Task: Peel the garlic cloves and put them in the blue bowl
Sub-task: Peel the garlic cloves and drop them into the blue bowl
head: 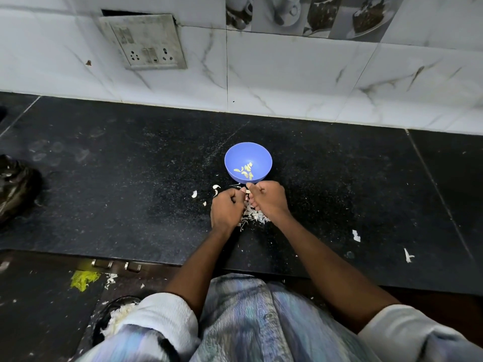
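Both hands (245, 202) pinch one garlic clove (247, 191) (orientation hidden).

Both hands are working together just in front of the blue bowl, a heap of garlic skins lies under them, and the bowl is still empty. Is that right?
Not quite. The head view shows several peeled garlic cloves already lying in the blue bowl, so it is not empty. The rest holds: the left hand and right hand meet just in front of the bowl, above a heap of garlic skins.
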Available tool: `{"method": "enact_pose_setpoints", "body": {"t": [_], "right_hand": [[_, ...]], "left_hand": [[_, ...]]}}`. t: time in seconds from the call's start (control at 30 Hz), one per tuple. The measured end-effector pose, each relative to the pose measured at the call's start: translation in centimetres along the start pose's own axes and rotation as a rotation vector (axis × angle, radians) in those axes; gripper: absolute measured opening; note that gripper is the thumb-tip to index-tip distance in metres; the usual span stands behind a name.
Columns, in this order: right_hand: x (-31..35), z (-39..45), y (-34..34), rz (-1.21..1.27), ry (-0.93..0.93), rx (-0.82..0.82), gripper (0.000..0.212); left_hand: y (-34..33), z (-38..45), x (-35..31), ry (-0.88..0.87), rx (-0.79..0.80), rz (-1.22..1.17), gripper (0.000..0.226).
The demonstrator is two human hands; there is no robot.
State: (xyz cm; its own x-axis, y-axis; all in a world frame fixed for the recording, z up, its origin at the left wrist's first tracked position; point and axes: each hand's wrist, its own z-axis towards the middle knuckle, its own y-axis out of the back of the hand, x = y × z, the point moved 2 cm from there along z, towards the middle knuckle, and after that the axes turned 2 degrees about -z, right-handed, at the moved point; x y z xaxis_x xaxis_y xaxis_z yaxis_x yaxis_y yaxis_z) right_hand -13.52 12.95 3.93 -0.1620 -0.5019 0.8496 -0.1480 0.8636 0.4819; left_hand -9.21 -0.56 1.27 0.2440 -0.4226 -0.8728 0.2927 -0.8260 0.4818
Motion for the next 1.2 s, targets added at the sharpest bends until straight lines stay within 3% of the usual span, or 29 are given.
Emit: {"method": "enact_pose_setpoints", "body": {"t": [0.1,0.17,0.3,0.5,0.6,0.77,0.87,0.93,1.0,1.07,1.2], "right_hand": [[0.2,0.0,0.4,0.188,-0.043,-0.029,0.012],[0.1,0.0,0.6,0.258,-0.081,-0.047,0.009],[-0.1,0.5,1.0,0.165,-0.047,-0.083,0.014],[2.3,2.6,0.6,-0.158,0.133,-0.272,0.008],[3.2,4.1,-0.4,-0.248,0.115,-0.264,0.011],[4.0,4.8,-0.9,-0.221,0.094,-0.27,0.012],[4.4,3.8,-1.7,-0.238,0.237,-0.345,0.011],[4.5,2.8,-3.1,-0.332,0.386,-0.299,0.013],[4.6,1.9,-5.2,-0.487,0.475,-0.11,0.018],[4.6,1.5,-7.5,-0.617,0.465,0.063,0.029],[5.4,2.0,-9.6,-0.695,0.408,0.099,0.033]], "left_hand": [[0.3,0.3,0.2,0.023,-0.042,-0.103,0.025],[0.5,0.3,0.5,0.05,-0.049,-0.1,0.011],[0.3,-0.1,1.1,0.068,0.011,0.008,0.021],[-0.2,-0.8,-0.1,0.02,0.062,0.208,0.017],[-0.5,-1.0,-0.8,0.01,0.063,0.243,0.011],[-0.1,0.1,0.1,-0.023,0.122,0.138,0.031],[1.7,1.0,0.9,-0.04,0.034,0.017,0.032],[3.4,2.0,1.7,0.023,-0.064,-0.054,0.037],[5.1,3.1,2.5,0.068,-0.138,-0.084,0.042],[6.3,4.0,3.3,0.076,-0.176,-0.088,0.044],[7.3,4.1,3.3,0.081,-0.173,-0.072,0.036]]}}
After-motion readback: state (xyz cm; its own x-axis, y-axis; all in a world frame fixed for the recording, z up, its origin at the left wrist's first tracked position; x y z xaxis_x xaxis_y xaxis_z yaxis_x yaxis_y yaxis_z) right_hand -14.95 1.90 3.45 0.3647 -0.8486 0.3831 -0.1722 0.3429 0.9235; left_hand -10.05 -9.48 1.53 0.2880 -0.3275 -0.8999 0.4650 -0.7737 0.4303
